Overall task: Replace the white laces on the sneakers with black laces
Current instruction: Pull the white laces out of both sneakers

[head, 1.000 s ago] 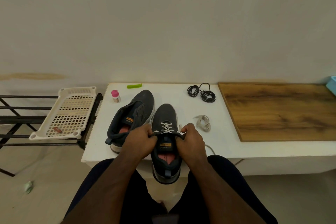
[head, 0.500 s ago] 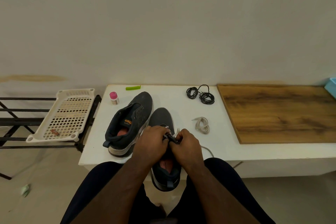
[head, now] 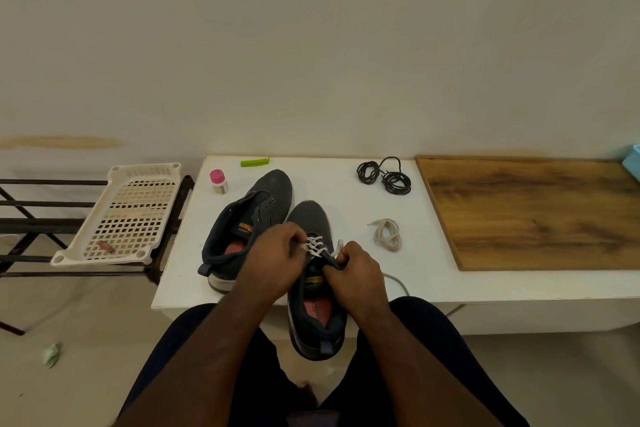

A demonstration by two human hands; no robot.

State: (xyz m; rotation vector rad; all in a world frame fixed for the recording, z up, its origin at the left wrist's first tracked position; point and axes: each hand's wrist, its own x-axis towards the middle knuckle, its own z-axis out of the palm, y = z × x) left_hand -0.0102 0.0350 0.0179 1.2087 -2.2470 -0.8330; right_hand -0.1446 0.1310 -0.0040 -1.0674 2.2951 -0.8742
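**White lace half out of the near shoe**

The near shoe is held with its heel overhanging the table edge, toe resting on the top. The left hand is curled at the left side of the lacing, fingertips pinched at the white lace; the right hand is curled on the right flap and tongue, with a lace end seen beside its knuckles. Whether that end is actually gripped cannot be told. Only the lower rows are seen laced. The far shoe lies unlaced, just beside the near one. A removed lace lies coiled to the right; the black laces lie farther back, untouched.

Risks, as judged: the shoe could be tipped off the edge if the lace is pulled hard while the heel hangs free; a lace tip could be snagged in an eyelet if drawn at an angle; the loose tail trailing over the edge could be caught by a knee.

A wooden board covers the table's right part. A pink-capped bottle and a green clip stand near the back. A perforated tray rests on a black rack at left. A plain wall stands behind.
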